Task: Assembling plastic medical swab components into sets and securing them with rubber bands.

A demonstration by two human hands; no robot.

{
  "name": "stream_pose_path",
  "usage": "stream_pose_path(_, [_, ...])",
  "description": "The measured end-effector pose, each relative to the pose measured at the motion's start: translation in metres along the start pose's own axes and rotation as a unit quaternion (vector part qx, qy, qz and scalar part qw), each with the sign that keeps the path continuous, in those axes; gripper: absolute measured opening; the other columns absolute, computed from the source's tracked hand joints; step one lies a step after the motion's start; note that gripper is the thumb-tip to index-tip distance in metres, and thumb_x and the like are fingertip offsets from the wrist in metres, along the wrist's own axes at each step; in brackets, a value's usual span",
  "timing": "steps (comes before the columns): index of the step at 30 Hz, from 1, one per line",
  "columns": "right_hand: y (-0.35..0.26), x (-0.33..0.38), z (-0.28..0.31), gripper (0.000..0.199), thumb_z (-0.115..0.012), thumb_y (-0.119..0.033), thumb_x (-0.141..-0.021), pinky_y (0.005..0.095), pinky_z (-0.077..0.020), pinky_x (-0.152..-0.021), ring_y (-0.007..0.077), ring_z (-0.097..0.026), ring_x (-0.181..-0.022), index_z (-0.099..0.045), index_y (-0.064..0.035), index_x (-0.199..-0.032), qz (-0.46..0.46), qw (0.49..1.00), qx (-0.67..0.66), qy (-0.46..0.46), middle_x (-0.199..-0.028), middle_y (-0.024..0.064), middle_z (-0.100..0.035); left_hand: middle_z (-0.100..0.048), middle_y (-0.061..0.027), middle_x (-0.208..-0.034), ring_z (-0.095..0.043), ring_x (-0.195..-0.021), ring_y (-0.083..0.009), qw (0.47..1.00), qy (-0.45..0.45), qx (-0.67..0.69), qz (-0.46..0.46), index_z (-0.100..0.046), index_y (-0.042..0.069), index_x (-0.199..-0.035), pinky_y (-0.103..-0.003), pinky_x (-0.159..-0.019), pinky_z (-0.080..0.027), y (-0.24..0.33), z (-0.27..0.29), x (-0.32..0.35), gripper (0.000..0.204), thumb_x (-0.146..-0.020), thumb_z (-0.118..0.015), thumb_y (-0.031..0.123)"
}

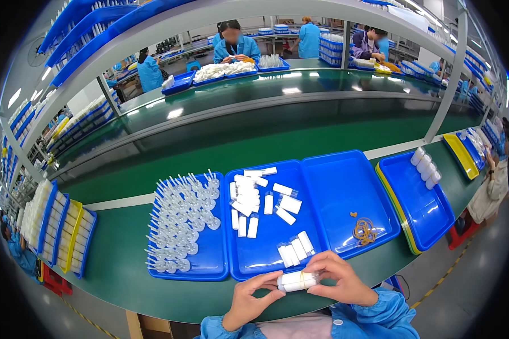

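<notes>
In front of my body, both hands hold a small bundle of white tubes (293, 281) with clear ends, lying sideways. A thin rubber band passes around the bundle near its right part. My left hand (251, 298) grips the left end between thumb and fingers. My right hand (340, 278) pinches the right end, its fingertips close to the band. Just beyond lies a blue tray (254, 254) with loose white tubes (246, 198), and a short row of tubes (295, 248) sits nearest my hands. Tan rubber bands (364, 231) lie in the blue tray (345, 186) to its right.
At left, a blue tray (216, 257) holds clear stemmed pieces (181, 220). Stacked trays (418, 209) at right carry banded tube bundles (426, 168). More filled trays (65, 237) stand far left. Beyond runs a green conveyor (266, 121), under a shelf frame (237, 25); people work across it.
</notes>
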State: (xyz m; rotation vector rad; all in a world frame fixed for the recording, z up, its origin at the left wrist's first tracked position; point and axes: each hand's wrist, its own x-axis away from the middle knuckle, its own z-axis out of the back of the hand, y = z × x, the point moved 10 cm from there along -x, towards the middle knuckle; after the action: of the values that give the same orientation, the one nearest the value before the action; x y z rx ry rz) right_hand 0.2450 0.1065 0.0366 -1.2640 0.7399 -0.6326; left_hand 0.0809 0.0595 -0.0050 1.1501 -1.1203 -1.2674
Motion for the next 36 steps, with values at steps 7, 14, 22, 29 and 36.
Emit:
stream_pose_path(7, [-0.001, -0.001, 0.011, 0.035, -0.072, -0.002, -0.077, 0.0296, -0.0558, -0.081, 0.0193, -0.059, -0.101, -0.063, -0.0013, -0.111, 0.013, 0.999, -0.011, 0.037, -0.113, 0.0104, -0.054, -0.069, -0.0141, -0.106, -0.067, -0.096, -0.0212, 0.970, 0.068, -0.150, -0.178, -0.064, 0.001, -0.117, -0.031, -0.082, -0.052, 0.034, -0.003, 0.007, 0.041, -0.079, -0.074, 0.014])
stream_pose_path(14, [-0.046, 0.032, 0.154, 0.031, -0.072, -0.001, -0.072, 0.0285, -0.0522, -0.065, 0.0207, -0.060, -0.080, -0.063, -0.0017, -0.101, 0.096, 0.888, 0.346, 0.286, -0.099, 0.0112, -0.061, -0.068, -0.0169, -0.098, -0.064, -0.091, -0.0222, 0.992, 0.078, 0.095, -0.026, -0.063, -0.010, -0.108, -0.032, -0.082, -0.050, -0.008, 0.034, -0.002, 0.049, -0.099, -0.048, 0.036])
stream_pose_path(22, [-0.008, 0.112, 0.345, 0.034, -0.070, -0.001, -0.074, 0.0311, -0.0478, -0.063, 0.0214, -0.058, -0.068, -0.061, -0.0032, -0.107, -0.023, 0.706, 0.556, 0.438, -0.092, 0.0102, -0.058, -0.067, -0.0162, -0.085, -0.065, -0.076, -0.0228, 0.971, 0.191, 0.140, -0.029, -0.062, -0.006, -0.099, -0.035, -0.076, -0.053, -0.018, 0.079, 0.004, 0.042, -0.099, -0.048, 0.034])
stream_pose_path(29, [-0.023, 0.098, 0.329, 0.031, -0.069, -0.007, -0.072, 0.0403, -0.0464, -0.076, 0.0343, -0.058, -0.086, -0.061, -0.0043, -0.101, -0.038, 0.681, 0.629, 0.373, -0.093, 0.0141, -0.058, -0.068, -0.0153, -0.088, -0.065, -0.081, -0.0212, 0.985, 0.115, 0.129, -0.017, -0.064, -0.007, -0.100, -0.033, -0.078, -0.052, -0.016, 0.055, -0.003, 0.038, -0.098, -0.050, 0.028])
stream_pose_path(36, [-0.092, 0.029, 0.105, 0.028, -0.075, -0.011, -0.071, 0.0332, -0.0521, -0.072, 0.0240, -0.065, -0.083, -0.067, -0.0069, -0.098, 0.155, 0.922, 0.322, 0.147, -0.098, 0.0095, -0.066, -0.064, -0.0149, -0.112, -0.062, -0.103, -0.0234, 0.992, -0.059, 0.106, -0.021, -0.054, -0.001, -0.125, -0.035, -0.091, -0.047, 0.004, -0.013, -0.005, 0.046, -0.083, -0.070, 0.009])
